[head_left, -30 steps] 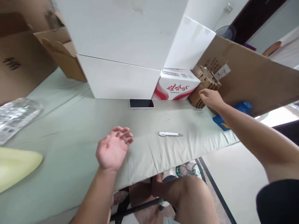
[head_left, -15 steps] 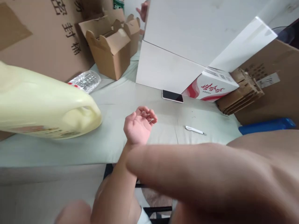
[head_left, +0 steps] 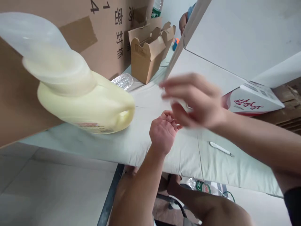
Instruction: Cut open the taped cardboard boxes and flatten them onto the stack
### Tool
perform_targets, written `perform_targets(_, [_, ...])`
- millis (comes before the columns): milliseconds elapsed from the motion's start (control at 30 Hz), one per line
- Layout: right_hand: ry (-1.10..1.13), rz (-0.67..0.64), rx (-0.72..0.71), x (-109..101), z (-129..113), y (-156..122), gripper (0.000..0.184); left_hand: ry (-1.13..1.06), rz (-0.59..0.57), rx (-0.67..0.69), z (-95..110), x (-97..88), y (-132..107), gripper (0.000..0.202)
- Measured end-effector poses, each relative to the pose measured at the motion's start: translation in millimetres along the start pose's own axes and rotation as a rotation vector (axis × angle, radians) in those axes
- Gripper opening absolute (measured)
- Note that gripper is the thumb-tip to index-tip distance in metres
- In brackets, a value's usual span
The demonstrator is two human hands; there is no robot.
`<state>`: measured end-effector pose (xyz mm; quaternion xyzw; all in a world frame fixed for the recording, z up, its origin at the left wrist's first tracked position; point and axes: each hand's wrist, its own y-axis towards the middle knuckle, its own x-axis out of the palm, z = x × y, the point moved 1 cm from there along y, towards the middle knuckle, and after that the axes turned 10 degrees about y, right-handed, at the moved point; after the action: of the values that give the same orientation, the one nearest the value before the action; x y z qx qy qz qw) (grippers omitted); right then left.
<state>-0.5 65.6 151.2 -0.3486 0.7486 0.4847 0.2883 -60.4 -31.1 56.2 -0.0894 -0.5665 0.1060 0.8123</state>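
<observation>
My left hand [head_left: 163, 131] rests low over the cloth-covered table, palm up with loosely curled fingers and nothing in it. Above it and to the right, my right hand [head_left: 197, 100] is blurred by motion; its fingers stretch leftward, apart, and hold nothing visible. Its thumb overlaps the left fingertips in view; whether they touch I cannot tell. A large pale yellow jug [head_left: 105, 100] with a handle and a translucent cap lies tilted at the left. A slim white pen-like tool [head_left: 221, 148] lies on the cloth below my right forearm.
A big brown carton [head_left: 105, 56] stands behind the jug. Near it are a clear plastic bottle [head_left: 123, 81] and an open cardboard carry box [head_left: 143, 62]. White panels [head_left: 235, 40] and a red-and-white box [head_left: 249, 100] line the back. Part of another person [head_left: 183, 22] shows beyond.
The view has swung left, shifting the scene rightward. My right hand, earlier large and close to the camera, is now farther out over the table beside my left hand, hiding the phone.
</observation>
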Motion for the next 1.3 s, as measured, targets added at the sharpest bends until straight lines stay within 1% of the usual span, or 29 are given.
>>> perform_targets(33, [-0.017,-0.007,0.014,9.2,18.5,17.2,0.028,0.001,-0.022,0.022,1.6,-0.4,0.3,0.025])
perform_targets(67, [-0.036,-0.014,0.075,19.6,40.7,35.3,0.032,0.004,-0.054,0.054,2.8,-1.4,0.8,0.026])
perform_targets(100, [-0.051,-0.022,0.174,30.7,64.8,52.9,0.035,0.008,-0.084,0.084,3.5,-2.9,1.3,0.026])
perform_targets(133, [-0.063,-0.016,0.327,41.5,89.2,69.0,0.039,0.015,-0.106,0.103,3.6,-4.5,2.0,0.027])
perform_targets(167, [-0.062,-0.042,0.409,52.1,111.1,83.1,0.042,0.021,-0.119,0.114,3.5,-5.9,2.6,0.027])
perform_targets(200, [-0.052,-0.059,0.451,61.6,129.4,94.9,0.043,0.027,-0.125,0.117,3.2,-6.8,3.3,0.027])
perform_targets(267, [-0.019,-0.075,0.478,76.2,153.3,111.1,0.045,0.043,-0.129,0.126,2.8,-7.0,4.7,0.028])
perform_targets(300, [-0.002,-0.076,0.471,81.0,159.1,115.7,0.044,0.054,-0.129,0.132,2.6,-6.4,5.3,0.028])
perform_targets(367, [0.030,-0.065,0.456,84.8,161.3,118.8,0.039,0.088,-0.130,0.147,2.7,-5.1,6.3,0.029])
perform_targets(433, [0.087,-0.040,0.468,81.0,155.8,113.3,0.030,0.143,-0.125,0.182,3.0,-5.5,6.8,0.029])
perform_targets(467, [0.130,-0.021,0.484,76.3,151.3,107.2,0.027,0.183,-0.114,0.223,3.4,-6.7,6.8,0.029])
perform_targets(500, [0.182,0.003,0.505,69.9,146.0,98.7,0.023,0.235,-0.091,0.287,3.9,-8.8,6.7,0.029])
perform_targets(567, [0.292,0.065,0.540,52.8,132.2,74.6,0.019,0.385,0.010,0.490,5.5,-14.5,5.8,0.025])
perform_targets(667, [0.440,0.182,0.564,19.7,103.0,23.8,0.014,0.638,0.255,0.857,8.2,-22.8,3.2,0.018])
perform_targets(700, [0.480,0.214,0.561,7.8,90.8,4.1,0.013,0.700,0.315,0.974,8.9,-24.4,2.2,0.017])
perform_targets(767, [0.527,0.284,0.518,-16.0,63.0,-37.7,0.012,0.769,0.368,1.193,9.8,-26.4,0.8,0.011])
perform_targets(800, [0.540,0.320,0.477,-27.5,47.8,-59.5,0.014,0.785,0.376,1.281,10.1,-27.2,0.6,0.007])
perform_targets(833, [0.559,0.338,0.441,-38.4,32.4,-81.7,0.015,0.797,0.389,1.335,10.4,-28.3,1.0,0.005])
perform_targets(867, [0.561,0.366,0.386,-48.6,16.9,-104.3,0.017,0.809,0.413,1.347,10.7,-29.7,2.1,0.009])
perform_targets(900, [0.562,0.352,0.368,-57.6,2.2,-126.8,0.018,0.813,0.449,1.317,11.0,-31.4,4.0,0.015])
perform_targets(933, [0.573,0.354,0.361,-65.5,-11.3,-149.0,0.020,0.814,0.472,1.253,11.2,-33.2,6.5,0.022])
perform_targets(967, [0.580,0.360,0.367,-72.2,-23.2,-170.4,0.022,0.817,0.464,1.168,11.0,-34.5,9.6,0.027])
perform_targets(1000, [0.580,0.359,0.374,-77.7,-33.5,-190.3,0.023,0.809,0.420,1.083,10.4,-35.0,12.9,0.030])
perform_targets(1033, [0.565,0.353,0.384,-81.9,-42.0,-208.2,0.024,0.802,0.315,0.999,9.1,-34.2,16.4,0.033])
perform_targets(1067, [0.539,0.320,0.394,-84.6,-48.7,-223.4,0.024,0.780,0.196,0.922,7.0,-32.3,19.6,0.037])
perform_targets(1133, [0.450,0.200,0.411,-87.0,-57.7,-245.5,0.022,0.711,-0.013,0.794,0.6,-25.7,24.4,0.045])
perform_targets(1167, [0.400,0.134,0.416,-87.1,-60.3,-252.5,0.022,0.677,-0.073,0.758,-3.2,-21.6,25.9,0.047])
perform_targets(1233, [0.325,0.055,0.424,-86.9,-63.3,-260.5,0.027,0.636,-0.114,0.731,-11.0,-13.4,27.8,0.048])
perform_targets(1300, [0.295,0.035,0.422,-87.2,-64.7,-263.6,0.028,0.630,-0.105,0.743,-17.4,-6.5,29.2,0.046])
